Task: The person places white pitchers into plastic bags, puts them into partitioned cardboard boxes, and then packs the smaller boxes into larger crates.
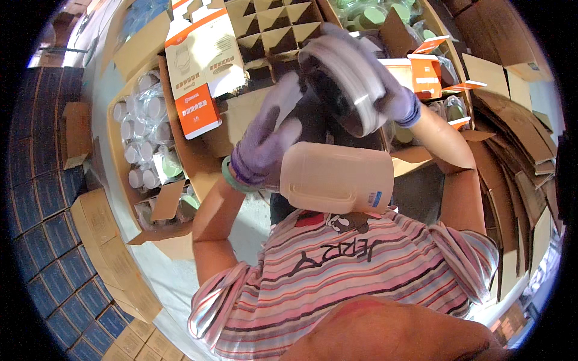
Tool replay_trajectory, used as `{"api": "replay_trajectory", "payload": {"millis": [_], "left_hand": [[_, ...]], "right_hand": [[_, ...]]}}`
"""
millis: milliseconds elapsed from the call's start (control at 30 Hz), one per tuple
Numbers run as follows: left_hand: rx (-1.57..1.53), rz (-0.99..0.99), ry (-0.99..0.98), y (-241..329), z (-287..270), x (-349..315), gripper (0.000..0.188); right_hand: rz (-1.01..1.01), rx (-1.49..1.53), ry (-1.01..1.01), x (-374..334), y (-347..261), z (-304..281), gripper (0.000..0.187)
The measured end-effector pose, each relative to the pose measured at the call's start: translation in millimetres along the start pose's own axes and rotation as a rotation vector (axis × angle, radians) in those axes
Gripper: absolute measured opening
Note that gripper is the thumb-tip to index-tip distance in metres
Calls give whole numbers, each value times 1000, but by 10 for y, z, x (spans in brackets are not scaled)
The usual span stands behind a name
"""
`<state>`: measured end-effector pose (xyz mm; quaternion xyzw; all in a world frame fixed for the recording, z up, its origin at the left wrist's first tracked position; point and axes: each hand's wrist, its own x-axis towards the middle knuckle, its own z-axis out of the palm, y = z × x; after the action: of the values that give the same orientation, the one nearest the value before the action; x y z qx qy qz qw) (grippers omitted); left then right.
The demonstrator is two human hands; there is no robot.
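Note:
My right hand (394, 90), in a purple-grey glove, is closed round a wide, clear-and-whitish ring (361, 90) with a dark middle. It looks like a roll of clear tape, but motion blurs it. My left hand (268, 138), gloved alike, is raised to the left of the ring, fingers and thumb apart with nothing seen between them. Just below both hands, against my striped shirt, a translucent beige plastic jug (337, 177) lies sideways. It has a moulded handle shape and a small blue label; what supports it is hidden.
Ahead stands a carton with cardboard dividers (274, 27). An orange-and-white printed box (205, 66) lies across its left side. Bagged, white-capped containers (144, 129) fill a carton at left. Flattened cardboard (518, 198) is stacked at right; stacked dark boxes (54, 210) stand far left.

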<state>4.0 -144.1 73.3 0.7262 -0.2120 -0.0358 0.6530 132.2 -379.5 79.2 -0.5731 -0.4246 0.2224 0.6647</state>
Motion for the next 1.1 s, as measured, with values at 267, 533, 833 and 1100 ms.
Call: {"api": "replay_trajectory", "payload": {"millis": [267,533,833,1100], "left_hand": [[-307,-19,488,233,192,53,40],[-126,73,496,79,124,-81,15],[-132,418,253,-205,-198,-68,15],[928,-897,998,-2646,-2546,-231,64]], "right_hand": [[-77,-5,-42,37,184,190,94],[-31,-232,1,154,269,221,93],[77,12,-35,252,650,234,81],[284,139,94,-97,1089,176,121]]}}
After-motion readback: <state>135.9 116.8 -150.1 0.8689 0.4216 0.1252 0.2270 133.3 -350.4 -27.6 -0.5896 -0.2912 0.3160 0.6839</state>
